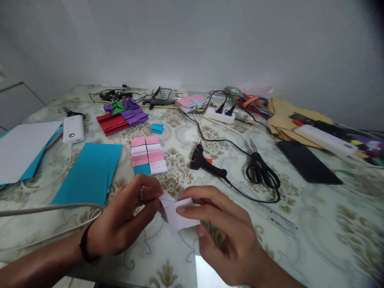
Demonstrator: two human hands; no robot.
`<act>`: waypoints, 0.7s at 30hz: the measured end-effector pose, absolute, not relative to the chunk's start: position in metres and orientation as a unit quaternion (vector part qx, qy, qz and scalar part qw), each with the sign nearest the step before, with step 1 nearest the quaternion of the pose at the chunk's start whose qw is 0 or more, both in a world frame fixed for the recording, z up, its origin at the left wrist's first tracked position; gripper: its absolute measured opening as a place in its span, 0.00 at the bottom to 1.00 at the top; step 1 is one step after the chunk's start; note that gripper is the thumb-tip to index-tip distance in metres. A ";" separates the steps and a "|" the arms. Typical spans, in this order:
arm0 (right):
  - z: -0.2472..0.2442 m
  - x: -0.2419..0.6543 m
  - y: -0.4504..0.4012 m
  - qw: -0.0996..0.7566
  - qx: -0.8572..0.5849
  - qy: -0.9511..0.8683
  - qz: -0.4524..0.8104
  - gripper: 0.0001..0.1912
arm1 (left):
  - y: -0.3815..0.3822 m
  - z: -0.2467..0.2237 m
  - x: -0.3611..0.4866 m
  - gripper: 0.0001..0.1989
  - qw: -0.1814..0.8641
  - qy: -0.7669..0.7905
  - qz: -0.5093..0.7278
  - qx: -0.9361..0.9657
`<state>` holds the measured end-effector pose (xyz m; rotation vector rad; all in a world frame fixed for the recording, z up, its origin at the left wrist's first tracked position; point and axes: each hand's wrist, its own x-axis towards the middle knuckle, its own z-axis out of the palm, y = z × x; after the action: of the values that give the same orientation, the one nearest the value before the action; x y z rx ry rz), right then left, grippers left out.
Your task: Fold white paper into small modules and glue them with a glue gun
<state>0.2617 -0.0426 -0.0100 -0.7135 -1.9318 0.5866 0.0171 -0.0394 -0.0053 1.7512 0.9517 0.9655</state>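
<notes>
A small piece of folded white paper (180,214) is held between my two hands, above the near part of the table. My left hand (126,216) pinches its left end between thumb and fingers; a ring and a dark wristband show on that side. On the right end, the fingers of my right hand (225,228) press on the paper, with the thumb under its lower corner. Just beyond my hands lie folded paper pieces (147,154) in pink, white and blue, set in two columns. A black glue gun (207,162) rests on its side to the right of them.
Blue sheets (87,172) and a white power bank (73,129) lie at left. Red folded paper (112,123) and purple folded paper (135,117) sit behind. Scissors (255,166), a phone-like black slab (307,162), a clear ruler (279,222) and a power strip (220,115) are at right.
</notes>
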 end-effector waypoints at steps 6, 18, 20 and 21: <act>-0.010 0.254 -0.043 0.482 -0.356 -0.747 0.287 0.08 | -0.045 -0.008 0.021 0.15 0.289 0.375 0.368 0.801; -0.007 0.251 -0.043 0.452 -0.402 -0.713 0.354 0.08 | -0.030 0.005 0.026 0.08 0.455 0.440 0.304 0.712; -0.006 0.251 -0.042 0.444 -0.412 -0.708 0.363 0.08 | -0.029 0.006 0.025 0.10 0.481 0.437 0.295 0.700; -0.006 0.250 -0.042 0.439 -0.417 -0.706 0.368 0.09 | -0.029 0.007 0.025 0.10 0.488 0.436 0.296 0.696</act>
<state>0.2501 -0.0424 -0.0063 -1.0355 -1.7537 0.9153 0.0251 -0.0291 0.0066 1.6917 1.0594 0.7206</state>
